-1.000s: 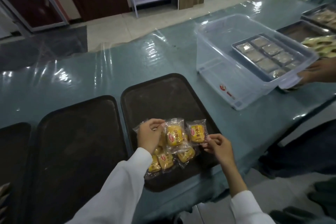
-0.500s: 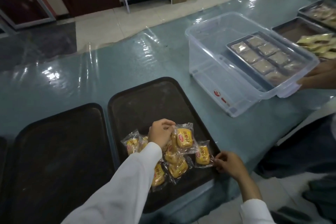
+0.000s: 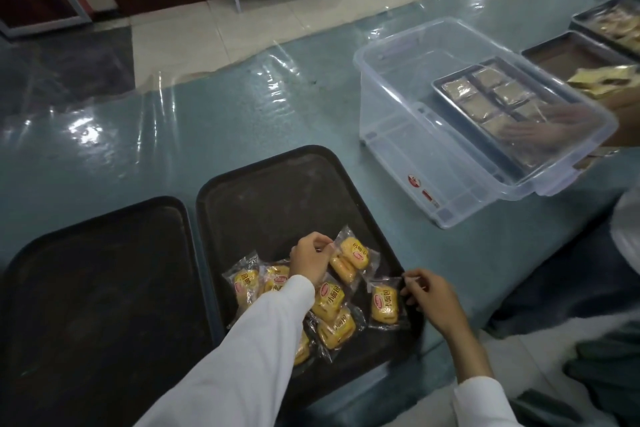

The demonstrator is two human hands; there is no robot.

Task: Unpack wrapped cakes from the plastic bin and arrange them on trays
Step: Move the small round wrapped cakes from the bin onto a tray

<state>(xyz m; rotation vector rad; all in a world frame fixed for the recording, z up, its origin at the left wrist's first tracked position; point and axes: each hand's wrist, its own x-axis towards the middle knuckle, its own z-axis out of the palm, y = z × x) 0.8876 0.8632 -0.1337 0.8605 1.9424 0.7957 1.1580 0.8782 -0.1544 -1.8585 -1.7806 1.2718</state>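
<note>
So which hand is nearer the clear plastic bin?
Right. The right hand pinches a wrapper at the tray's right edge, below the bin; the left hand sits farther left over the cakes.

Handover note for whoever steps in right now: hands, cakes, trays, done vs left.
Left hand: pinching the wrapper edge of the top cake on the middle tray.
Right hand: pinching the wrapper corner of the rightmost cake, by the tray's right rim.
Cakes: a loose, overlapping cluster of yellow wrapped cakes at the tray's near end, not in rows.
Left tray: nothing on it.
Plastic bin: looks empty; another person's hand and a filled tray show through it.
Done: cakes out of the bin.
Left: spread them into rows, fill the other tray.
</note>
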